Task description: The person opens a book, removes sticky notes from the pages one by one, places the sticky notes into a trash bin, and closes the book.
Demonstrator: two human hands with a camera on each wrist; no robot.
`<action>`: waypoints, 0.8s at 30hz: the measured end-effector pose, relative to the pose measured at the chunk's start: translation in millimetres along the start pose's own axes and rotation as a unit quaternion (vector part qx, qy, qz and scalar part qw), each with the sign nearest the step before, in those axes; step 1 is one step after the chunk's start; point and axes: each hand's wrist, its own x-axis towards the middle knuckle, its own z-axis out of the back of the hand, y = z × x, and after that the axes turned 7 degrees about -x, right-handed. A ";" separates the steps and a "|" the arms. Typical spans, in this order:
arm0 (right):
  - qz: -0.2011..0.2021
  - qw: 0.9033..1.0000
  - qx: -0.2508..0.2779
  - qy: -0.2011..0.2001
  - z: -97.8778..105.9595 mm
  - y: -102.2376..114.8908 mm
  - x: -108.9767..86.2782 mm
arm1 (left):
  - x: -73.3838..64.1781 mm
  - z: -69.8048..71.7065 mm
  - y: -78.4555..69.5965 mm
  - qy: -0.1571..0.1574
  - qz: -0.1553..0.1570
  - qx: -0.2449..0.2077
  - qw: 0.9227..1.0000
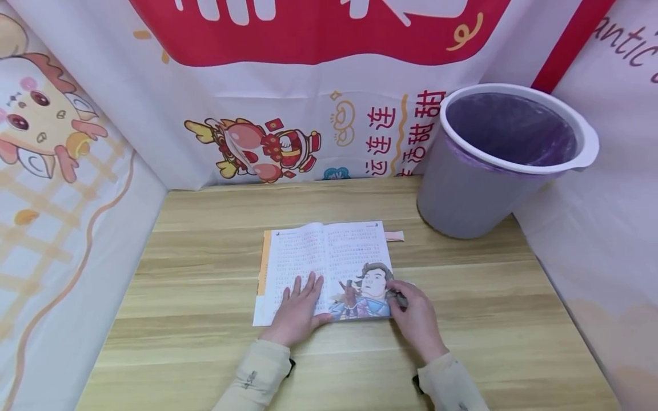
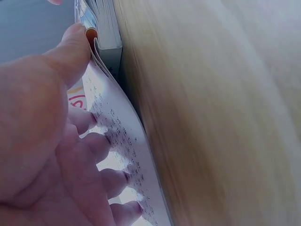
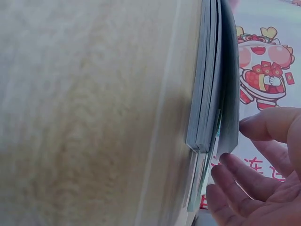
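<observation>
An open book [image 1: 354, 251] lies on the wooden table, printed text on both pages and a coloured drawing of a person at the lower right. My left hand [image 1: 299, 311] presses on the left page [image 1: 293, 251] with spread fingers, its thumb by the lower edge near the fold. In the left wrist view, the fingertips [image 2: 117, 181] touch the printed page. At the lower right corner, my right hand [image 1: 415, 314] pinches the edge of a page [image 3: 229, 136], thumb on one side and fingers at the other. That page stands slightly lifted off the stack beneath it.
A pale pink strip [image 1: 394, 236] sticks out from the book's right side. Behind it to the right stands a grey trash bin [image 1: 462, 188] with a purple liner. Printed cloth [image 1: 288, 85] surrounds the wooden table [image 1: 205, 354] at the back and both sides.
</observation>
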 end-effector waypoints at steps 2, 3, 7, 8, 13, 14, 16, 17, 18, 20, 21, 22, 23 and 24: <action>0.002 1.000 0.005 -0.006 2.3 0.1 0.5 | 1.1 -0.8 -1.1 -0.002 -0.002 0.002 1.000; 0.001 1.000 0.008 -0.008 3.4 0.3 1.0 | 1.8 -1.2 -1.6 -0.003 -0.004 0.004 1.000; -0.002 1.000 0.022 -0.018 7.6 1.5 2.7 | 4.1 -2.4 -4.2 -0.004 -0.006 0.005 1.000; -0.002 0.999 0.029 -0.021 8.4 1.8 2.8 | 4.4 -2.6 -4.9 -0.003 -0.006 0.004 1.000; -0.004 0.997 0.073 -0.039 11.4 3.6 2.6 | 4.6 -3.3 -8.5 0.001 -0.006 -0.004 1.000; -0.008 0.996 0.085 -0.041 11.8 4.4 2.3 | 4.5 -3.5 -8.9 0.000 -0.007 -0.005 1.000; -0.016 0.992 0.113 -0.046 11.9 5.4 1.9 | 3.8 -3.4 -8.8 0.002 -0.009 -0.008 1.000; -0.022 0.991 0.126 -0.048 11.6 5.8 1.7 | 3.5 -3.6 -7.8 0.004 -0.010 -0.008 1.000; -0.026 0.988 0.142 -0.050 11.3 6.2 1.4 | 3.0 -3.9 -6.3 0.004 -0.012 -0.009 1.000; -0.036 0.984 0.165 -0.052 10.4 7.5 1.2 | 1.4 -3.9 -2.9 0.004 -0.015 -0.011 1.000; -0.039 0.982 0.176 -0.053 9.6 8.3 1.2 | 0.3 -3.5 -0.6 0.004 -0.016 -0.010 1.000; -0.044 0.980 0.186 -0.051 9.2 10.0 1.2 | -1.0 -2.8 2.1 0.003 -0.014 -0.008 1.000; -0.049 0.979 0.194 -0.049 8.7 11.9 1.1 | -2.4 -1.9 5.0 0.000 -0.013 -0.008 1.000; -0.053 0.977 0.201 -0.047 8.1 14.0 1.1 | -4.2 -0.2 7.8 -0.003 -0.010 -0.006 1.000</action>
